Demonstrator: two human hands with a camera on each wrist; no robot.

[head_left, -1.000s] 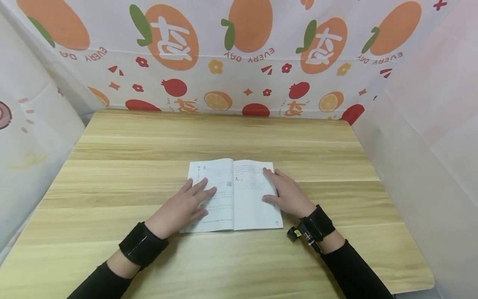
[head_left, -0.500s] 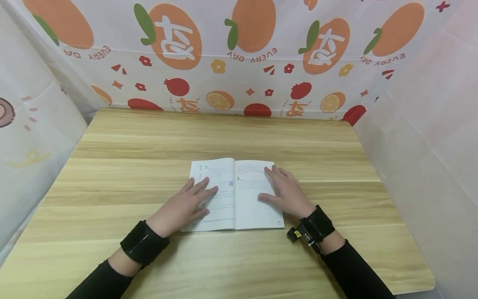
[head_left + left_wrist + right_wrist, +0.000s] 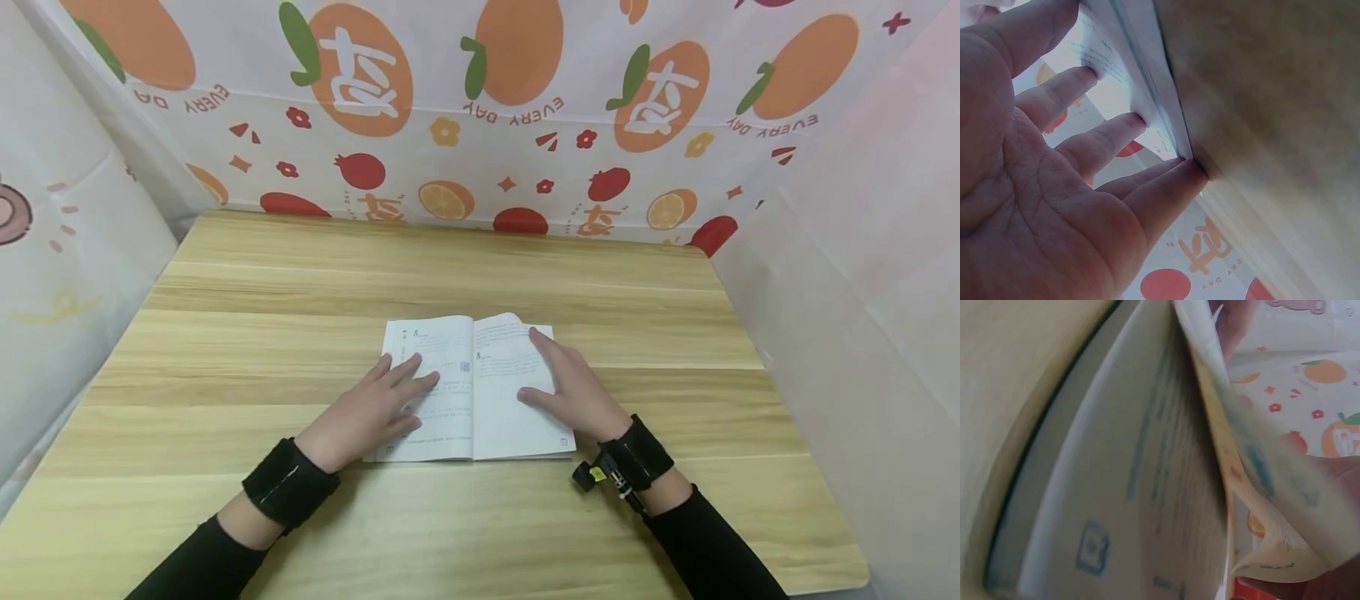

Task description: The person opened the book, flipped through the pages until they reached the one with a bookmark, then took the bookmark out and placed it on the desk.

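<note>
An open book [image 3: 442, 425] with printed white pages lies on the wooden table, its spine running toward the person. My left hand [image 3: 367, 417] rests spread over the left page, fingers straight; in the left wrist view its fingertips [image 3: 1138, 119] reach the book's pages and edge. At the right page's outer side is my right hand [image 3: 581, 400], thumb over the paper and index finger at the upper corner, pinching the page [image 3: 506, 350]. That page bulges up at its top edge. In the right wrist view the lifted page [image 3: 1254, 450] curls away from the pages below, hiding most of the fingers.
The wooden table [image 3: 450, 267] extends round the book. Behind it hangs a white curtain [image 3: 420, 158] with orange fruit prints, and plain-looking cloth walls [image 3: 832, 333] stand at both sides. Black bands [image 3: 291, 483] wrap both wrists.
The right page has lifted and bowed at its top, showing a strip of the page beneath. My right thumb has slid slightly inward; my left hand keeps its place on the book.
</note>
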